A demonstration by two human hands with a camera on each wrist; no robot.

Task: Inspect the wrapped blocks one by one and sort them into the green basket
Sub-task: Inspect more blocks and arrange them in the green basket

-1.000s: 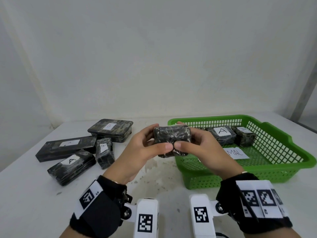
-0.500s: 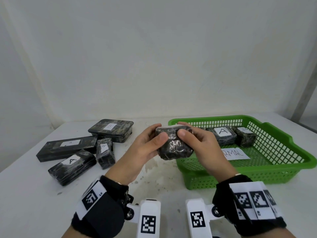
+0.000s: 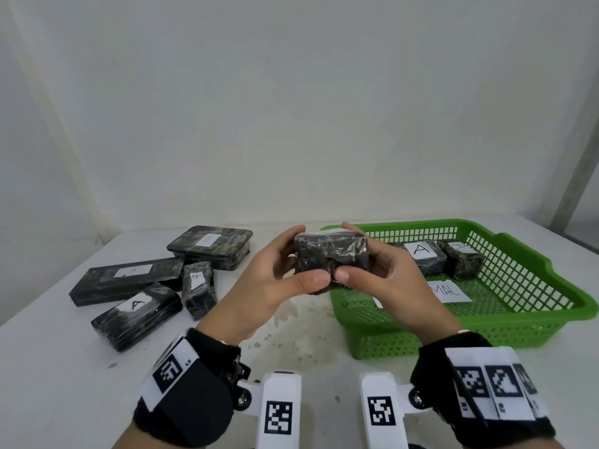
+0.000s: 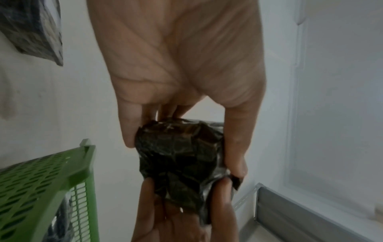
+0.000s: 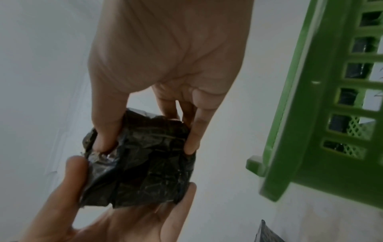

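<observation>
Nearest the camera, the left hand (image 3: 269,286) and the right hand (image 3: 385,283) hold one wrapped block (image 3: 330,256) between them, raised above the tabletop (image 3: 58,377) just at the near left corner of the green basket (image 3: 486,332). The fingers of both hands are curled and clamped on the block, thumbs meeting on its near face and the other fingers behind it; the wrist views show the same two-sided grip on crinkled dark film. Its label is not readable from here, so inspection looks to be under way.

To the left on the tabletop four blocks are left to sort: one marked A (image 3: 136,314), a small one (image 3: 197,288), a long flat one (image 3: 126,280) and, furthest, a wide one marked B (image 3: 210,246). Inside the basket two blocks already lie at the far side, one marked A (image 3: 421,254) and another (image 3: 462,259) touching it, with a paper slip (image 3: 449,291) on the floor of the basket. By this count the task seems under halfway done
</observation>
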